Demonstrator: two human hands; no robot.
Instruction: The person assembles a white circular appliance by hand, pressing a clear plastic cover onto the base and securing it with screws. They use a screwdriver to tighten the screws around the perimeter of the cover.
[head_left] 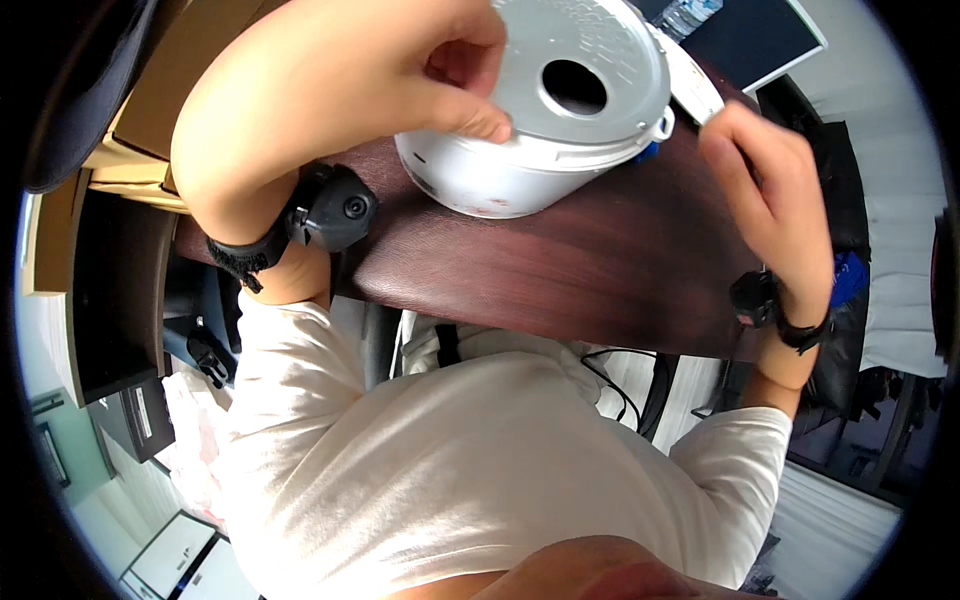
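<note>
A white, round-bodied appliance [500, 180], like a rice cooker, stands on the dark table at the upper middle. Its silver metal top [625, 85] has a round dark hole in it. My left hand [465, 75] is at the near left of the rim, thumb pressed on the edge and the other fingers curled, partly hidden. To the right of the body, my right hand [765, 175] has its thumb and forefinger at the near end of a white curved piece [690, 80]. How that piece joins the body cannot be made out. Both wrists carry black strapped devices.
The dark reddish-brown table [580, 270] has a curved near edge in front of me. Behind the appliance are a clear plastic bottle [688, 15] and a dark panel with a white border [750, 45]. Cardboard boxes [150, 120] are stacked at the left.
</note>
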